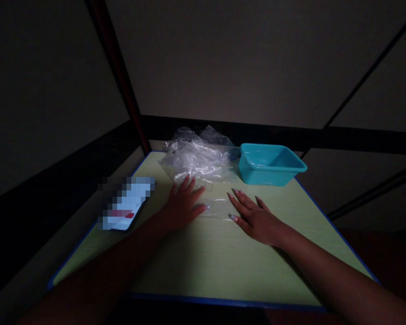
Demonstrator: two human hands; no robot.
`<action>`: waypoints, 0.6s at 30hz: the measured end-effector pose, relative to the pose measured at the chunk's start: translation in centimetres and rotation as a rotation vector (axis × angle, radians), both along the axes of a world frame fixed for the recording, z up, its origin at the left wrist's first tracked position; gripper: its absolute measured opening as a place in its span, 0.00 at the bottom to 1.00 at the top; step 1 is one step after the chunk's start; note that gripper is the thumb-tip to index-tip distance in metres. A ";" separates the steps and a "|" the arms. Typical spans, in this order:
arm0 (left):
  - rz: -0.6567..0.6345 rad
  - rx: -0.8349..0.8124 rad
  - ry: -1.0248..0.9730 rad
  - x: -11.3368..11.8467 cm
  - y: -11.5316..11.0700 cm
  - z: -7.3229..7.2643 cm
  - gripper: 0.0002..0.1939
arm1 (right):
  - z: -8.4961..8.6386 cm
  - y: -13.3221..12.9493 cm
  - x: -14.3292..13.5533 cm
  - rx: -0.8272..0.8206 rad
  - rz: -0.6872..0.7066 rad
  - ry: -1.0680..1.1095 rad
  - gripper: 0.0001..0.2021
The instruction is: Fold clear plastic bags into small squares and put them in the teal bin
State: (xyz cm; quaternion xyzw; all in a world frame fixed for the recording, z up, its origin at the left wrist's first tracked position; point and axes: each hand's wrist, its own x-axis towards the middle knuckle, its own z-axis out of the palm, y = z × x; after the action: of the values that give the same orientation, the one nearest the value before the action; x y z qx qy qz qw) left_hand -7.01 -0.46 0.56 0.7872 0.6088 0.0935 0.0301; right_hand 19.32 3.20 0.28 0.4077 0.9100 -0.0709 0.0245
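I see the left hand (180, 205) and right hand (257, 220), each grip spread wide, flanking clear plastic film (219, 208) on the counter (206, 266).

Indoors, room type unclear: two walls (223, 67) meet behind a table (223, 271).

I count one table (206, 266), two hands (179, 207) (262, 223), one phone (135, 198) at the surface's left edge, one tub (267, 177) at its far right corner, one plastic sheet (219, 208), one plastic heap (198, 155), its pieces uncountable.
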 end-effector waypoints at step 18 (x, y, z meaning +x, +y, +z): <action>-0.091 -0.111 -0.018 3.7 -3.1 -0.8 0.40 | -0.2 0.0 0.3 -0.008 0.006 -0.094 0.32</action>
State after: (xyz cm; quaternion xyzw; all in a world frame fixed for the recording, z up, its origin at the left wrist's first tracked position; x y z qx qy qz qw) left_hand -3.31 -3.59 -0.27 0.8103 0.5764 0.0654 0.0835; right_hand 19.61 3.23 0.04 0.4076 0.9089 -0.0553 0.0688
